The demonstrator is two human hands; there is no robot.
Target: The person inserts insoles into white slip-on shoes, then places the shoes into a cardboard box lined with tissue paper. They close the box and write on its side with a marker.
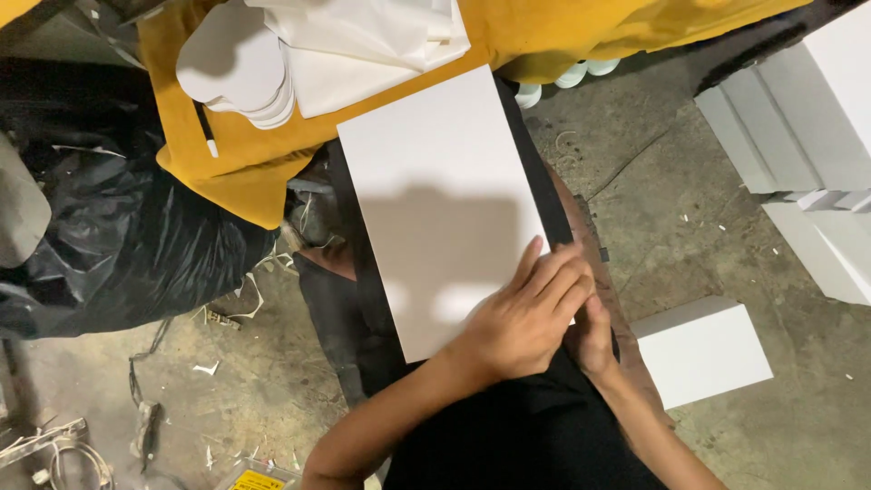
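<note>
**White board pressed flat over a black backing on the lap**

The white board [445, 209] lies on top of a black sheet [531, 154], whose dark edge shows along the board's right side and again along its left. Both rest across the person's lap, above the concrete floor [671, 209], not on any counter.

The left hand [526, 313] lies palm down on the board's near right corner, fingers spread and flat, pressing rather than gripping. The right hand [594, 340] sits just beside it at the right edge, mostly hidden under the left; it touches the black edge, but whether it is pinching it cannot be told.

The board looks thin, stiff and light, with a smooth matt face that would probably mark or dent easily and slide under a dry palm. Its corners look like the weak points. It seems best held by the long edges with both hands, or kept flat under an open palm.

A yellow cloth [236, 172] with white cut shapes [240, 68] and a pen [207, 132] lies beyond the far edge of the board. A black plastic bag [118, 236] sits to the left, a smaller white panel [703, 349] on the floor to the right, and white boxes [807, 127] further right.
</note>
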